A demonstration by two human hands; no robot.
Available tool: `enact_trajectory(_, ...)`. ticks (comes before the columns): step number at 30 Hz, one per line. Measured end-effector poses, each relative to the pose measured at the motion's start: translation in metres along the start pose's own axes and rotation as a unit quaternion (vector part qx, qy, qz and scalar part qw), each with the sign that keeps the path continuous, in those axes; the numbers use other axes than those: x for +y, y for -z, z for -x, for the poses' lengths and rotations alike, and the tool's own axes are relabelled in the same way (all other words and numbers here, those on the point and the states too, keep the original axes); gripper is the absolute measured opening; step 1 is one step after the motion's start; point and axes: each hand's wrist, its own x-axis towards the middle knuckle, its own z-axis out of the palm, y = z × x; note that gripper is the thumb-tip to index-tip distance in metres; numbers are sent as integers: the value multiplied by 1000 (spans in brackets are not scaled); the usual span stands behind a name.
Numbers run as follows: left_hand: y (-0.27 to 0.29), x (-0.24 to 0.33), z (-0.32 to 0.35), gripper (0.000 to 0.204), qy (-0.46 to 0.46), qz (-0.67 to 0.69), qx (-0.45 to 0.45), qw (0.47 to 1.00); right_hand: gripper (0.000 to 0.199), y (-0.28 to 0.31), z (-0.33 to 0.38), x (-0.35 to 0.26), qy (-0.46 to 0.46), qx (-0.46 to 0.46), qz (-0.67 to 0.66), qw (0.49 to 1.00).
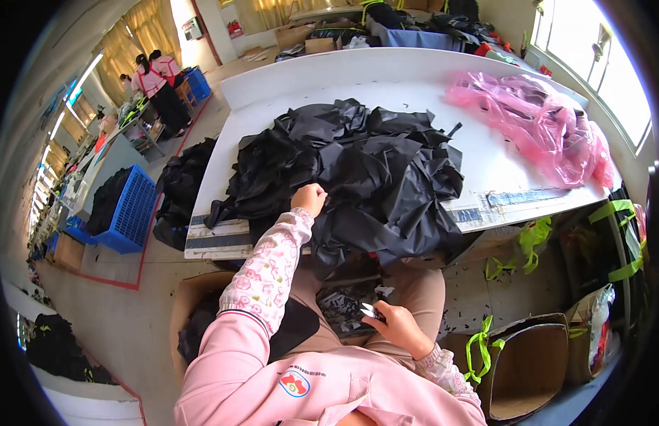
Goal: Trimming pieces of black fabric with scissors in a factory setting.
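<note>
A large heap of crumpled black fabric pieces (386, 167) lies on the white table (265, 89) in front of me, hanging over its near edge. My left hand (310, 199) reaches to the near left part of this heap, its fingers closed in a pinch on the black fabric; the fingertips are partly hidden. Low over my lap, my right hand (400, 328) grips a pair of small thread snips (370, 310), blades pointing left. The snips are apart from the fabric. More black fabric (294, 328) lies by my left thigh, partly under my left arm.
A crumpled pink plastic bag (535, 124) lies on the table's right side. Cardboard boxes (528, 369) stand at my lower right, another (184, 302) at my left. Left of the table are a blue crate (134, 213) and more black fabric (184, 181). People (155, 85) work farther back.
</note>
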Motion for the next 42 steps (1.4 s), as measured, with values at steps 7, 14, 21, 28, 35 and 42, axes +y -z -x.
enact_trajectory(7,33,52,71,14,-168,235,8,957,26,16,8,26,-82,54,-54,994)
enact_trajectory(14,69,61,117,9,-2,549,-98,830,33,-1,-62,17,-8,192,-265,945)
enact_trajectory(21,46,40,111,12,72,682,-112,719,46,-25,-155,1,-136,188,-440,867)
enact_trajectory(28,96,39,68,20,-94,712,164,676,36,35,-153,-24,-40,300,-520,799)
enact_trajectory(35,73,72,15,7,-271,226,164,921,35,112,-86,-55,37,394,-461,794)
enact_trajectory(42,3,-11,7,32,-156,-5,-264,952,40,136,-24,-81,68,375,-472,795)
